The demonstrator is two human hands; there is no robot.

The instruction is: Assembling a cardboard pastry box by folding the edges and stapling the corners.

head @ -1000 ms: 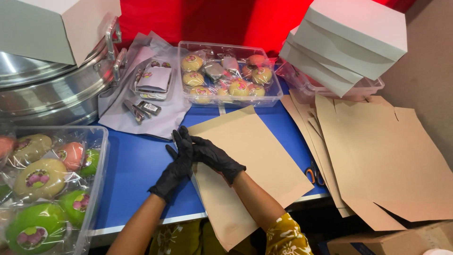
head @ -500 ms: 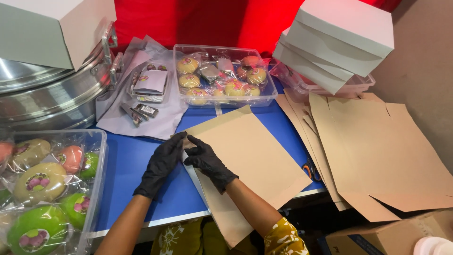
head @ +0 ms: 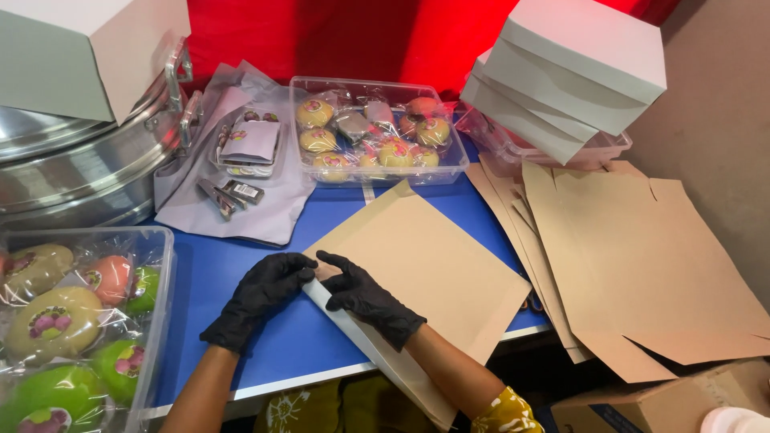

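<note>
A flat brown cardboard box blank lies on the blue table, one corner over the front edge. My left hand, in a black glove, presses on its left edge where a narrow white flap is folded up. In a matching black glove, my right hand rests on the cardboard just beside that flap, fingers spread toward the left hand. Both hands touch the fold line.
A stack of unfolded brown blanks lies at the right. White folded boxes sit piled on a clear tray behind them. A clear tub of wrapped pastries stands at the back, another at front left, metal steamer beyond it.
The hands have moved apart along the blank's left edge, and the white flap now shows folded up between them. The view has shifted slightly.
</note>
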